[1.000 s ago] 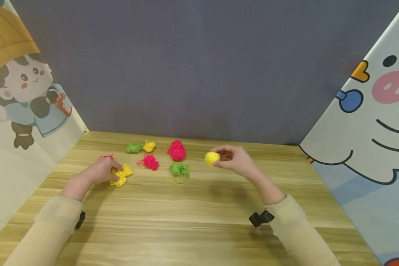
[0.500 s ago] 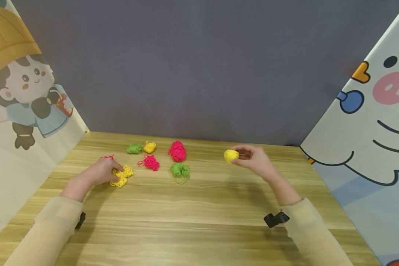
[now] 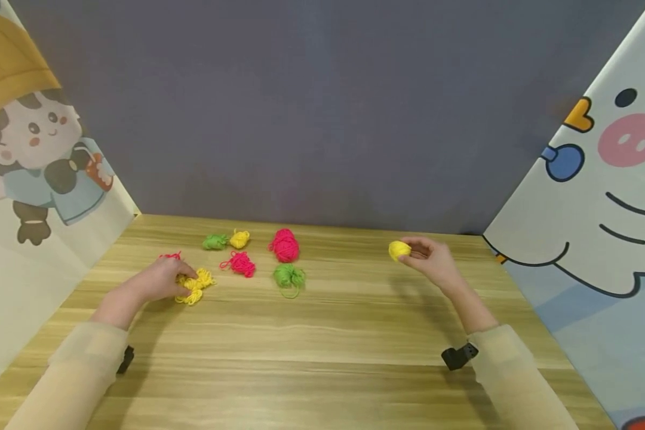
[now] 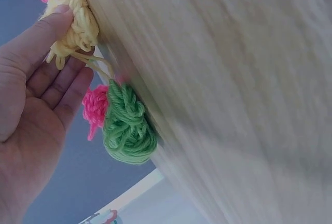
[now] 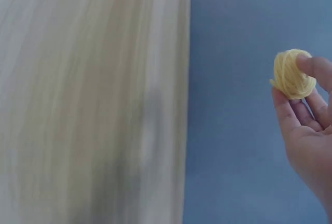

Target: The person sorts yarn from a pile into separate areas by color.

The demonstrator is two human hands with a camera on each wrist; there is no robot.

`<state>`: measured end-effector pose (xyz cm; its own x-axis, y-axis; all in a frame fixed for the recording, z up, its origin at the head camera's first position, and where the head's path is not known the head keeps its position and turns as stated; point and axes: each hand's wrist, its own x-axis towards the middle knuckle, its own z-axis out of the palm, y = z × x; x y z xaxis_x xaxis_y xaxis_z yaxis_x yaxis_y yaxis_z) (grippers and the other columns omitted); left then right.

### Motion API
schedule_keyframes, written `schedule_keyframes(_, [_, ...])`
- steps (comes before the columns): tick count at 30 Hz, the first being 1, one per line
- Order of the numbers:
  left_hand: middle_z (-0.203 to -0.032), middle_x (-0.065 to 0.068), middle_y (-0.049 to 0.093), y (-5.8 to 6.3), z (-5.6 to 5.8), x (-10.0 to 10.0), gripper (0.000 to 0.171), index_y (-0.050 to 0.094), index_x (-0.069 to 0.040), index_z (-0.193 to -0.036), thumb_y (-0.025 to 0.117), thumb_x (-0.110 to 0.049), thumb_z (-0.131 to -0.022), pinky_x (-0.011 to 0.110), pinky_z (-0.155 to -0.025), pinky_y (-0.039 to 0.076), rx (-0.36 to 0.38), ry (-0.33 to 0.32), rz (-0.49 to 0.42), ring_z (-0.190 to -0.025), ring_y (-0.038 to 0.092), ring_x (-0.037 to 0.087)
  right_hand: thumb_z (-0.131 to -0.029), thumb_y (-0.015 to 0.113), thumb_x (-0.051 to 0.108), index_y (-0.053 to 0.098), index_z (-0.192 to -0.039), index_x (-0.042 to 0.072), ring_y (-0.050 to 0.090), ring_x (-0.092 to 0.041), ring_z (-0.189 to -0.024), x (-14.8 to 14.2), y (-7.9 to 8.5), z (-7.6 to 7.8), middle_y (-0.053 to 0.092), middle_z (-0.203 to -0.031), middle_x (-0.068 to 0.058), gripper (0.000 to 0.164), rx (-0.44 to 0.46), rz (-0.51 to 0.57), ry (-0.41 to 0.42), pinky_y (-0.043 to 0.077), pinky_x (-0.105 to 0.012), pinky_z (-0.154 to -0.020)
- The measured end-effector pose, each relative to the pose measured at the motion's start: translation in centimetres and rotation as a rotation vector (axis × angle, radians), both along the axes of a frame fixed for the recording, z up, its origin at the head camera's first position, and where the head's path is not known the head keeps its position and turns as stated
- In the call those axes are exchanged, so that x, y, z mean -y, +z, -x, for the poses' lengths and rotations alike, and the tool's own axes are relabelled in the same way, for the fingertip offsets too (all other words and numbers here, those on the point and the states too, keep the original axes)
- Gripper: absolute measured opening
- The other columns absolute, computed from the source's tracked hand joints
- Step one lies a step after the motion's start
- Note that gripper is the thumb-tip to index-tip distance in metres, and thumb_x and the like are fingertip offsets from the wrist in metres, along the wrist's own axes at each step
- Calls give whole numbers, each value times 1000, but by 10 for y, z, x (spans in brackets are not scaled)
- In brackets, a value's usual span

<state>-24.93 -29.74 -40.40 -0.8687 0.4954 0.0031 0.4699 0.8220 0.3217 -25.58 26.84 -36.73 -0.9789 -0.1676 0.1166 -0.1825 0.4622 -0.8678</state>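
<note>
My left hand pinches a loose yellow yarn bundle on the table; in the left wrist view the thumb presses on the yellow yarn with the fingers beneath. Close by in that view are a green yarn bundle and a pink one behind it. A bit of pink yarn peeks out past the left hand in the head view. Off to the right, my right hand holds a small, tightly wound yellow yarn ball between thumb and fingertips, raised over the table.
Between the hands lie a green bundle, a small yellow ball, a pink bundle, a larger pink ball and a green ball with a loose strand. A grey panel closes the wooden table's back.
My right hand has carried the yellow yarn ball to the right, away from the pink and green balls. The left hand has stayed on the yellow bundle.
</note>
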Motion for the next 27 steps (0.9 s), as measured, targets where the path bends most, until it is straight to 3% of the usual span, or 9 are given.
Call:
schedule_keyframes(3, [-99, 15, 69, -1, -3, 2, 32, 71, 0, -100, 80, -13, -73, 47, -79, 53, -4, 2, -16, -93, 64, 34, -84, 72, 22, 54, -128, 0, 58, -23, -114, -9, -8, 4, 55, -128, -20, 52, -11, 15, -10, 52, -17, -83])
schedule_keyframes(11, [-98, 13, 70, -2, -7, 4, 33, 70, 0, -100, 80, -14, -72, 48, -81, 52, -7, 10, -38, -94, 63, 33, -85, 71, 15, 52, -128, -4, 56, -1, -104, -25, -24, 10, 53, -128, -25, 51, -62, 52, -61, 50, -13, -83])
schedule_keyframes(17, [-101, 13, 69, -4, -7, 4, 34, 69, -1, -101, 80, -15, -72, 49, -83, 51, -9, 12, -61, -96, 62, 33, -85, 71, 16, 52, -127, -4, 53, 6, -99, -35, -35, 16, 53, -127, -24, 51, -57, 35, -106, 49, -11, -81])
schedule_keyframes(19, [-101, 13, 68, -5, -6, 5, 34, 69, -2, -101, 80, -15, -72, 48, -82, 51, -16, 11, -76, -95, 62, 31, -85, 71, 17, 52, -127, -4, 54, 2, -102, -37, -38, 18, 54, -128, -24, 51, -58, 18, -110, 49, -10, -80])
schedule_keyframes(22, [-101, 10, 68, -8, -6, 7, 34, 69, -3, -101, 81, -15, -71, 44, -79, 52, -25, 26, -102, -91, 62, 26, -85, 71, 17, 52, -128, -5, 56, -15, -111, -41, -42, 20, 54, -128, -24, 51, -53, -17, -113, 48, -8, -80])
schedule_keyframes(27, [-103, 8, 66, -10, -5, 11, 38, 68, -4, -104, 82, -19, -71, 40, -77, 52, -12, 57, -141, -88, 59, 21, -87, 69, 20, 52, -129, -2, 50, -35, -122, -48, -49, 24, 54, -129, -23, 51, -24, -76, -123, 47, -8, -80])
